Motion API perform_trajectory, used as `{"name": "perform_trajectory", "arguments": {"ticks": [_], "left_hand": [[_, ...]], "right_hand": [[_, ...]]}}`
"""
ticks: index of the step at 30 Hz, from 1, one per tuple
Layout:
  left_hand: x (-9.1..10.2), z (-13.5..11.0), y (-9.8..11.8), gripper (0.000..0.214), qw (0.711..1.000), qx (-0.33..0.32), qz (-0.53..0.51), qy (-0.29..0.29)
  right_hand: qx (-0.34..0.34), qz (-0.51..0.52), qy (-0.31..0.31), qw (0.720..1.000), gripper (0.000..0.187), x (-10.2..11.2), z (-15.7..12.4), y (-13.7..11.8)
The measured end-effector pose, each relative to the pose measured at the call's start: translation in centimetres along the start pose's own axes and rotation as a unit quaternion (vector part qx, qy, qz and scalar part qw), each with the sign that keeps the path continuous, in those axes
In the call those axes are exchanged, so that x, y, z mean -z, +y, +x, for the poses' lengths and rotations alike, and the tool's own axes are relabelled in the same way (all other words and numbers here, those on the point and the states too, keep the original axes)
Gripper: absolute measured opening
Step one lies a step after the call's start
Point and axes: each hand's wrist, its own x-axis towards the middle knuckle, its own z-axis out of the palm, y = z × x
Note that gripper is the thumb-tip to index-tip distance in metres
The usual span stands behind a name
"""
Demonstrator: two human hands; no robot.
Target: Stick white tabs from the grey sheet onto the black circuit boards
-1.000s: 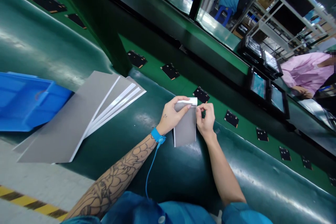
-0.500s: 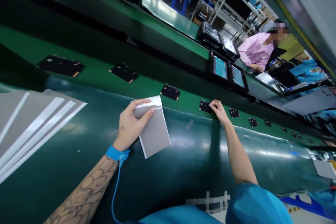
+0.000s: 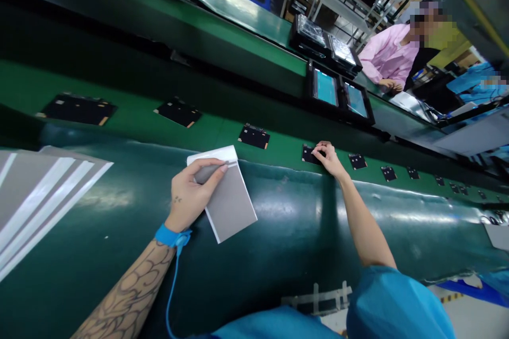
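Observation:
My left hand [image 3: 198,185] is closed on a grey sheet [image 3: 233,204] with white edges, thumb and fingers pinching it near its white upper strip. The sheet is tilted above the green bench. Farther right, my right hand [image 3: 326,158] reaches over a black flat board [image 3: 307,153] lying on the green conveyor strip. Its thumb and fingertips are pinched together at the board's right part; whatever is between them, if anything, is too small to make out. A blue wrist strap [image 3: 170,235] with a cord circles my left wrist.
More black boards [image 3: 254,136] lie in a row along the green strip [image 3: 217,135]. Fanned grey sheets [image 3: 43,196] with white edges rest at the left. Beyond a raised ledge stand black trays [image 3: 340,92] with screens, and a person in a pink sleeve [image 3: 384,53] sits across.
The view has shifted slightly. My left hand and the grey sheet appear slightly farther left, and the sheet's white upper strip shows more. My right hand stays at the same black board.

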Motion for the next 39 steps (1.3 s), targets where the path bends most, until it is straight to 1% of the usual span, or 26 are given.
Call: {"name": "perform_trajectory", "arguments": {"ticks": [5, 7, 9, 10, 12, 14, 15, 16, 18, 19, 21, 23, 26, 32, 35, 39], "left_hand": [[-0.1, 0.0, -0.6, 0.028, 1.000, 0.007, 0.020, -0.003], [-0.1, 0.0, -0.8, 0.031, 1.000, 0.008, 0.025, -0.003], [-0.2, 0.0, -0.8, 0.033, 1.000, 0.014, 0.024, -0.001], [-0.2, 0.0, -0.8, 0.033, 1.000, 0.017, 0.020, -0.001], [-0.4, 0.0, -0.7, 0.030, 1.000, 0.017, 0.007, -0.005], [-0.6, 0.0, -0.6, 0.027, 1.000, 0.017, -0.005, -0.007], [-0.7, 0.1, -0.5, 0.026, 1.000, 0.014, -0.012, -0.007], [-0.7, 0.2, -0.4, 0.024, 1.000, 0.009, -0.020, -0.010], [-0.8, 0.3, -0.2, 0.023, 0.999, 0.003, -0.035, -0.013], [-0.9, 0.3, -0.1, 0.023, 0.999, 0.002, -0.043, -0.014], [-1.0, 0.4, 0.0, 0.022, 0.998, 0.002, -0.062, -0.012], [-1.0, 0.4, 0.1, 0.022, 0.997, 0.005, -0.081, -0.008], [-1.2, 0.5, 0.0, 0.019, 0.995, 0.011, -0.101, -0.004], [-1.2, 0.7, 0.3, 0.018, 0.992, 0.023, -0.123, -0.005], [-1.2, 0.8, 0.5, 0.018, 0.991, 0.025, -0.129, -0.009], [-1.2, 0.8, 0.5, 0.019, 0.991, 0.029, -0.133, -0.011]], "right_hand": [[0.001, -0.016, 0.021, 1.000, 0.032, 0.0, -0.2, 0.1], [0.004, -0.006, 0.043, 0.999, 0.031, 0.1, -0.2, 0.5], [0.004, 0.036, 0.084, 0.996, 0.036, 0.1, -0.2, 0.7], [-0.002, 0.064, 0.114, 0.991, 0.040, 0.1, -0.2, 0.5], [-0.015, 0.107, 0.178, 0.978, 0.041, -0.3, -0.2, -1.0], [0.004, 0.124, 0.221, 0.967, 0.033, -1.4, -0.4, -4.1], [0.035, 0.127, 0.223, 0.966, 0.028, -2.3, -0.6, -6.2], [0.076, 0.132, 0.212, 0.965, 0.023, -3.3, -1.0, -8.7], [0.183, 0.132, 0.146, 0.963, 0.017, -5.8, -1.8, -13.7], [0.223, 0.123, 0.125, 0.959, 0.015, -7.1, -2.2, -16.1], [0.276, 0.093, 0.109, 0.950, 0.014, -9.4, -2.7, -19.8], [0.293, 0.074, 0.113, 0.946, 0.014, -11.0, -2.8, -21.9], [0.301, 0.067, 0.122, 0.943, 0.012, -12.1, -2.5, -22.8], [0.346, 0.024, 0.138, 0.928, 0.011, -12.0, -2.3, -22.3], [0.356, 0.021, 0.126, 0.926, 0.010, -11.9, -2.2, -22.2], [0.340, 0.026, 0.090, 0.936, 0.008, -11.9, -2.0, -22.1]]}}
